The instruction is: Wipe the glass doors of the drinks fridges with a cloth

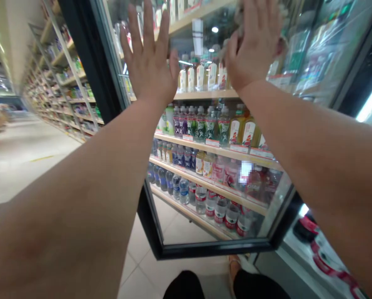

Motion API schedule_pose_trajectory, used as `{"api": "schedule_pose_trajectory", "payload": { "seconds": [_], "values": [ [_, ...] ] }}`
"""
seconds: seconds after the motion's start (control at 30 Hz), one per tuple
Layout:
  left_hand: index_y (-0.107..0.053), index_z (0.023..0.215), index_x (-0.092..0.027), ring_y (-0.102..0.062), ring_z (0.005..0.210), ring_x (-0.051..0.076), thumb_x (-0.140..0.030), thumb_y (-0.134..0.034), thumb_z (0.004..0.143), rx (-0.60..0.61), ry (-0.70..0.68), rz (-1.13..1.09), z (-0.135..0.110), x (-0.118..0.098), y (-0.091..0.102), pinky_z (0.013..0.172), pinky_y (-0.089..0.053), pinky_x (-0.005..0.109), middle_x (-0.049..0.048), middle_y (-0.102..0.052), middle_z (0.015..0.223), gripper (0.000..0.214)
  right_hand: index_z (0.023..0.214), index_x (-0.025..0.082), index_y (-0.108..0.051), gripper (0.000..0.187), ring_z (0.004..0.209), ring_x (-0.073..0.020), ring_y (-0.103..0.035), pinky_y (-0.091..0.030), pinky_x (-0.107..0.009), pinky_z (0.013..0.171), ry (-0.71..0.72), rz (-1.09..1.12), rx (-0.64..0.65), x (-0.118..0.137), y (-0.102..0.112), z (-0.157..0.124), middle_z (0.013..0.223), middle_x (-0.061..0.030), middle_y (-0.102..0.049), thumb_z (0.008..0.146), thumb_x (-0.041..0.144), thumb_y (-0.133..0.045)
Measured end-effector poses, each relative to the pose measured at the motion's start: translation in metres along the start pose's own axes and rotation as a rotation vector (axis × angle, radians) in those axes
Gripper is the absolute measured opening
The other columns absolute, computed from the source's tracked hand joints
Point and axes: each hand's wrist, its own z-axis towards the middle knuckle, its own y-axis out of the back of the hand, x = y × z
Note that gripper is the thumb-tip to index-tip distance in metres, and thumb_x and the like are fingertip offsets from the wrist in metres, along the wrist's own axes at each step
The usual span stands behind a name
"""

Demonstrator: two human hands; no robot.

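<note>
A glass door (201,45) in a black frame stands swung out in front of me, with bottles showing through it. Against the upper left of the pane, my left hand (151,62) lies flat and empty, fingers spread. My right hand (256,45) presses at the upper right, fingers pointing up and close together. Around its edges shows a blurred, greyish, cloth-like patch (239,18), which its palm and fingers mostly cover. Whether that patch is a cloth or partly a reflection is hard to make out.
Behind the glass, shelves hold rows of drink bottles (201,122). The door's lower frame (213,249) hangs above the tiled floor (136,265), near my feet. More bottles (324,257) stand at the lower right. Stocked shelving (61,79) runs along an aisle at left.
</note>
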Motion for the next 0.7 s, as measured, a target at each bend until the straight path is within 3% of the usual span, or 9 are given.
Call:
{"api": "schedule_pose_trajectory", "payload": {
  "seconds": [0.07, 0.13, 0.2, 0.3, 0.37, 0.43, 0.5, 0.6, 0.7],
  "values": [
    [-0.027, 0.161, -0.034, 0.006, 0.157, 0.027, -0.048, -0.039, 0.094, -0.001, -0.011, 0.010, 0.001, 0.002, -0.001, 0.130, 0.013, 0.050, -0.0229, -0.011, 0.165, 0.069, 0.157, 0.024, -0.037, 0.069, 0.156, -0.0230, -0.018, -0.014, -0.048, 0.130, 0.363, 0.061, -0.006, -0.004, -0.004, -0.007, 0.165, 0.0065, -0.025, 0.090, 0.017, -0.051],
    [-0.026, 0.162, -0.031, 0.003, 0.156, 0.028, -0.045, -0.037, 0.095, -0.004, -0.001, 0.077, 0.002, 0.003, -0.002, 0.130, 0.010, 0.052, -0.0197, -0.011, 0.166, 0.069, 0.152, 0.028, -0.044, 0.061, 0.154, -0.0206, -0.024, -0.018, -0.046, 0.129, 0.513, 0.102, -0.022, -0.006, -0.005, -0.011, 0.162, 0.0092, -0.031, 0.092, 0.022, -0.050],
    [-0.025, 0.162, -0.031, 0.002, 0.156, 0.027, -0.043, -0.035, 0.096, 0.004, 0.012, 0.133, 0.003, 0.003, -0.002, 0.130, 0.008, 0.050, -0.0199, -0.010, 0.167, 0.069, 0.152, 0.027, -0.044, 0.060, 0.154, -0.0187, -0.024, -0.017, -0.044, 0.130, 0.383, 0.093, -0.035, -0.006, -0.005, -0.009, 0.162, 0.0095, -0.031, 0.093, 0.019, -0.047],
    [-0.024, 0.163, -0.032, 0.003, 0.156, 0.025, -0.042, -0.037, 0.095, 0.022, 0.046, 0.152, 0.002, 0.001, -0.001, 0.130, 0.009, 0.047, -0.0240, -0.007, 0.165, 0.070, 0.159, 0.022, -0.033, 0.067, 0.156, -0.0199, -0.017, -0.012, -0.044, 0.131, 0.005, 0.050, -0.021, -0.002, -0.002, -0.002, 0.166, 0.0065, -0.022, 0.094, 0.010, -0.042],
    [-0.025, 0.162, -0.035, 0.004, 0.156, 0.024, -0.043, -0.037, 0.094, 0.008, 0.046, 0.115, 0.000, 0.001, 0.001, 0.131, 0.010, 0.044, -0.0285, -0.006, 0.163, 0.069, 0.160, 0.019, -0.031, 0.066, 0.156, -0.0224, -0.016, -0.013, -0.046, 0.130, -0.112, 0.078, -0.050, -0.002, -0.002, 0.000, 0.166, 0.0039, -0.021, 0.095, 0.010, -0.042],
    [-0.025, 0.161, -0.036, 0.004, 0.156, 0.024, -0.045, -0.034, 0.095, -0.001, -0.002, 0.070, -0.002, 0.002, 0.004, 0.131, 0.010, 0.044, -0.0307, -0.005, 0.162, 0.067, 0.157, 0.018, -0.038, 0.064, 0.155, -0.0243, -0.021, -0.016, -0.048, 0.129, -0.021, 0.129, -0.118, -0.004, -0.002, -0.003, 0.164, 0.0027, -0.027, 0.093, 0.014, -0.045],
    [-0.025, 0.161, -0.035, 0.003, 0.156, 0.025, -0.047, -0.032, 0.096, 0.006, -0.023, 0.059, -0.004, 0.002, 0.005, 0.131, 0.009, 0.045, -0.0296, -0.005, 0.163, 0.067, 0.154, 0.020, -0.042, 0.062, 0.154, -0.0238, -0.025, -0.019, -0.049, 0.129, 0.232, 0.134, -0.138, -0.008, -0.004, -0.010, 0.162, 0.0042, -0.032, 0.092, 0.020, -0.047],
    [-0.025, 0.161, -0.034, 0.004, 0.156, 0.026, -0.048, -0.033, 0.096, 0.013, -0.008, 0.081, -0.002, 0.002, 0.004, 0.131, 0.009, 0.047, -0.0273, -0.006, 0.164, 0.067, 0.155, 0.032, -0.035, 0.062, 0.155, -0.0183, -0.023, -0.021, -0.047, 0.130, 0.566, 0.084, -0.061, -0.013, -0.005, -0.018, 0.163, 0.0117, -0.028, 0.094, 0.029, -0.046],
    [-0.024, 0.162, -0.033, 0.006, 0.157, 0.026, -0.045, -0.036, 0.096, 0.005, 0.023, 0.140, 0.000, 0.001, 0.002, 0.131, 0.009, 0.047, -0.0244, -0.007, 0.166, 0.068, 0.153, 0.040, -0.032, 0.060, 0.155, -0.0133, -0.021, -0.019, -0.044, 0.131, 0.530, 0.088, -0.045, -0.011, -0.005, -0.020, 0.162, 0.0168, -0.026, 0.095, 0.029, -0.043]
  ]
}}
